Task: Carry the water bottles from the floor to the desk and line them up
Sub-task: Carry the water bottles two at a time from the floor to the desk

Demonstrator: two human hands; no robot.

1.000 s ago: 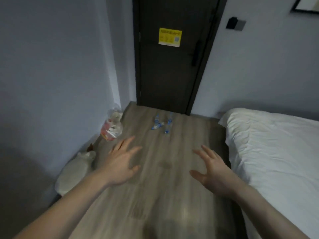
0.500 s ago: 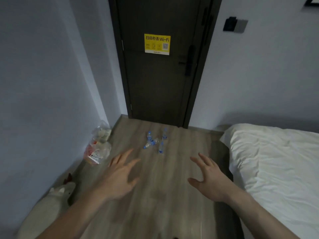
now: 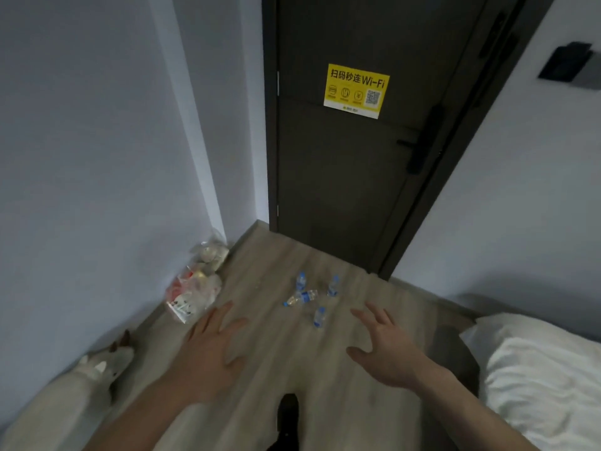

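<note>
biggest thing in the way is the bed [image 3: 536, 379] on the right, its corner sticks out close to the walking line so a shin or hip could clip it on the way back with full arms. the door [image 3: 357, 141] sits right behind the bottles; if it swings inward it'd sweep them. a bag [image 3: 192, 294] of stuff slumps against the left wall, easy to kick. the bottles [image 3: 312, 296] are on the floor just in front of the door, three upright and one lying flat, and that one could roll off if nudged. four is a lot for one trip, so i'd guess drops. left hand [image 3: 208, 353] and right hand [image 3: 387, 349] are both spread wide, holding nothing, well short of the bottles.
</note>
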